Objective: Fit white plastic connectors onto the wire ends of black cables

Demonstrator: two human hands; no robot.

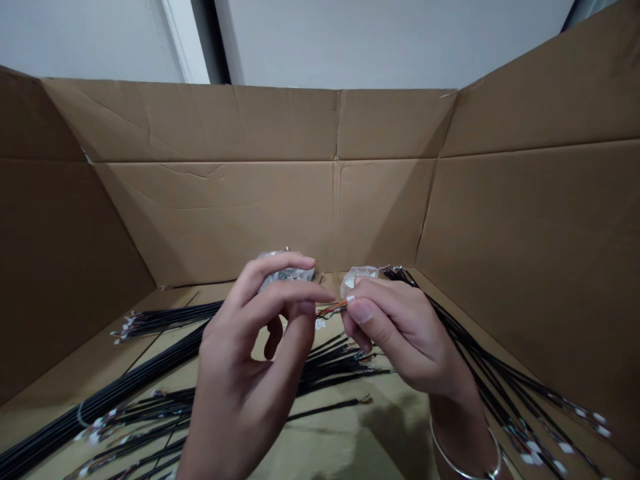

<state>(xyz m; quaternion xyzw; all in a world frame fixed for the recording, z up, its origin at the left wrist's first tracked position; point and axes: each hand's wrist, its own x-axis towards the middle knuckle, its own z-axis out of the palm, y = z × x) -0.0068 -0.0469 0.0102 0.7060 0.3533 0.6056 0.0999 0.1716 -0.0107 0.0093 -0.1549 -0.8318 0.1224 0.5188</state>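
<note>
My left hand [250, 360] is raised in the middle, its fingers curled round a small clear plastic packet [286, 272] with something grey inside. My right hand [395, 333] is close beside it, pinching the end of a thin cable whose orange and dark wires [331, 309] stick out toward the left hand. A crumpled bit of clear plastic [357, 275] shows just above the right fingers. A small white connector [321, 324] hangs between the two hands. A thin silver bangle [465, 460] circles my right wrist.
Everything lies inside a large open cardboard box [280, 200] with tall walls on three sides. Bundles of thin black cables with white connectors lie on its floor: one long bundle at the left [100, 400], a shorter one behind it [165, 319], another along the right wall [500, 380].
</note>
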